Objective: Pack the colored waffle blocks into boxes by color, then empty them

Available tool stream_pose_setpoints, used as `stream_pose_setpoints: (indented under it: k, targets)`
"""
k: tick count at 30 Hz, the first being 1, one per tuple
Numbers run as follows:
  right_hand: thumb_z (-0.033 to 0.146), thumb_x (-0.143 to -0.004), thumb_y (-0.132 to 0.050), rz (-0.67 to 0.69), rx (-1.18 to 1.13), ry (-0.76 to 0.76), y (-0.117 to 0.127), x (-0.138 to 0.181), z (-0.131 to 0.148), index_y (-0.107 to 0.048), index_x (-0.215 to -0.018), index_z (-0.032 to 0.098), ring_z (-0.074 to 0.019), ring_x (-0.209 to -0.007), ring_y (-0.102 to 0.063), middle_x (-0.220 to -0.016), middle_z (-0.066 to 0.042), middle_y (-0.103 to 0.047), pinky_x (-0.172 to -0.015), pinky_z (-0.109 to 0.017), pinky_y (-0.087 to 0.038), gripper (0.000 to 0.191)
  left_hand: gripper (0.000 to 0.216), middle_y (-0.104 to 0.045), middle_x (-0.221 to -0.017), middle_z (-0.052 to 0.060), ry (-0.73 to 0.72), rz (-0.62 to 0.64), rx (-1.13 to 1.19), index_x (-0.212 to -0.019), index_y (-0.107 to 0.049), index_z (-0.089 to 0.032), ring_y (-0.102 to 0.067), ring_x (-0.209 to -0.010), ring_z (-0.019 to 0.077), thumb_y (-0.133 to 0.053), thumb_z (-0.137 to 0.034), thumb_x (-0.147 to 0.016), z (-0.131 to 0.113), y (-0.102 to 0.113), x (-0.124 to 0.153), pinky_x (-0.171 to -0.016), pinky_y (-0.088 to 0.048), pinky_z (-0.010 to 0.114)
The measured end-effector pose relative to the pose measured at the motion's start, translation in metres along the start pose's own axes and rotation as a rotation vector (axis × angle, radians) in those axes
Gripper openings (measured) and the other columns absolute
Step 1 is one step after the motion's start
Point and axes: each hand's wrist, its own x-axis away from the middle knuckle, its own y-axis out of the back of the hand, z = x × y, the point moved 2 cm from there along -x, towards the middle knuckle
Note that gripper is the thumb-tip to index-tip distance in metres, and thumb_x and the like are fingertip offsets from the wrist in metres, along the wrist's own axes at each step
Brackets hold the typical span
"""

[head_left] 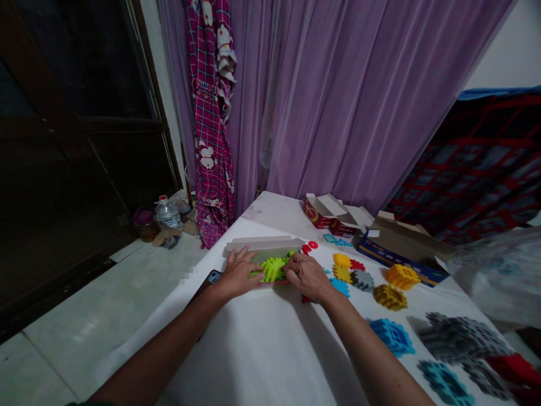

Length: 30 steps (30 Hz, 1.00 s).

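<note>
A narrow open carton (270, 243) stands on the white-covered table, its long pale flap raised at the back. Inside lie several lime-green toothed gear pieces (274, 269). My left hand (240, 273) rests over the carton's left end, fingers spread, touching its edge and the green pieces. At the right end, my right hand (307, 276) has its fingers curled in a pinch on a green gear piece (289, 257); the fingertips are partly hidden. Beside it are red ring-shaped pieces (313, 245) and a blue gear piece (340, 287).
Yellow gear pieces (342, 267), an orange stack (402, 276), a blue stack (393, 336) and grey stacks (462, 335) spread over the right side. Open cartons (401, 254) stand behind. A phone (214, 276) lies by my left forearm; purple curtains (333, 101) hang behind the table.
</note>
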Motion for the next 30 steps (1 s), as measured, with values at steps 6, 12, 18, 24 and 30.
stream_pose_setpoints:
  k: [6,12,18,24,30]
  targets:
    - [0.029,-0.092,-0.045,0.029,0.013,0.048,-0.003,0.0,0.001,-0.076,-0.081,0.021,-0.0179,-0.086,-0.053,-0.092,-0.007,-0.063,-0.077,-0.031,-0.036,0.033,0.02,-0.057,-0.138,0.001,-0.024,-0.08,-0.066,-0.087,-0.077,-0.032,-0.035,-0.138,0.0345,-0.058,-0.036,-0.086,-0.011,0.004,-0.005,-0.113,-0.013,0.062]
    - [0.031,-0.093,-0.043,0.034,0.026,0.011,-0.008,-0.006,0.001,-0.077,-0.092,0.025,-0.0189,-0.09,-0.054,-0.096,-0.007,-0.063,-0.077,-0.033,-0.034,0.034,0.018,-0.059,-0.136,0.003,-0.022,-0.062,-0.085,-0.093,-0.076,-0.032,-0.036,-0.138,0.035,-0.065,-0.037,-0.08,-0.014,0.005,-0.01,-0.113,-0.012,0.062]
    - [0.032,-0.094,-0.042,0.05,0.033,-0.037,-0.01,-0.01,-0.003,-0.077,-0.095,0.024,-0.018,-0.09,-0.054,-0.096,-0.007,-0.063,-0.078,-0.031,-0.034,0.036,0.017,-0.061,-0.131,0.004,-0.075,-0.055,-0.193,-0.092,-0.076,-0.03,-0.037,-0.135,0.0354,-0.068,-0.035,-0.077,-0.018,0.007,-0.019,-0.112,-0.013,0.06]
    - [0.032,-0.094,-0.04,0.036,0.038,-0.041,-0.01,-0.012,-0.005,-0.076,-0.095,0.024,-0.0181,-0.09,-0.054,-0.097,-0.007,-0.063,-0.081,-0.031,-0.036,0.037,0.017,-0.064,-0.118,0.008,-0.136,-0.103,-0.239,-0.093,-0.075,-0.028,-0.046,-0.119,0.0293,-0.067,-0.034,-0.079,-0.016,0.011,-0.026,-0.103,-0.026,0.049]
    - [0.032,-0.094,-0.042,0.042,0.032,-0.046,-0.011,-0.013,-0.007,-0.076,-0.097,0.024,-0.0176,-0.088,-0.055,-0.097,-0.007,-0.064,-0.081,-0.03,-0.037,0.036,0.022,-0.062,-0.118,0.007,-0.155,-0.083,-0.242,-0.093,-0.075,-0.029,-0.045,-0.116,0.0292,-0.07,-0.041,-0.076,-0.011,0.016,-0.024,-0.098,-0.029,0.048]
